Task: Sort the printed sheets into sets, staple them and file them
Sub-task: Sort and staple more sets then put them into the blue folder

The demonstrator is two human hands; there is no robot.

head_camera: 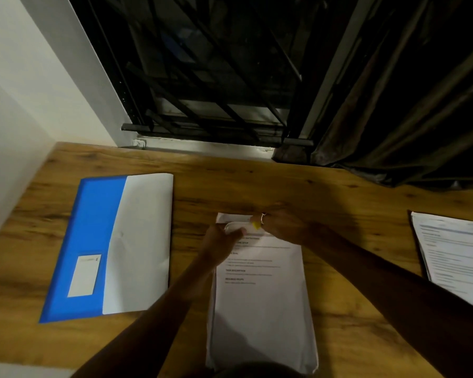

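Room: wood desk (339,192) against a dark window grille (202,77); curtain (407,105) upper right, pale wall (25,91) upper left.
Task thing: middle stack (260,309) of printed sheets, lower ctr of frame, lying flat, squared up w/ its long side running away from the person.
Left hand (221,237): at the stack's top left corner, fingers curled, pinching the sheets there.
Right hand (283,226): meets the left at the same corner, fingers bent over it; small yellow bit (256,225) shows at a fingertip. Whether it holds anything, can't tell.
Why so: prob. pinning the corner so the set stays aligned for stapling. No stapler clearly seen.
Blue folder (88,227): left of frame, white sheets (142,241) covering its right half; looks ready for filing.
Right stack (456,257): more printed pages at right edge, well apart, likely unsorted.
In the way: nothing btw stack and folder; both forearms cross over the stack's lower part.
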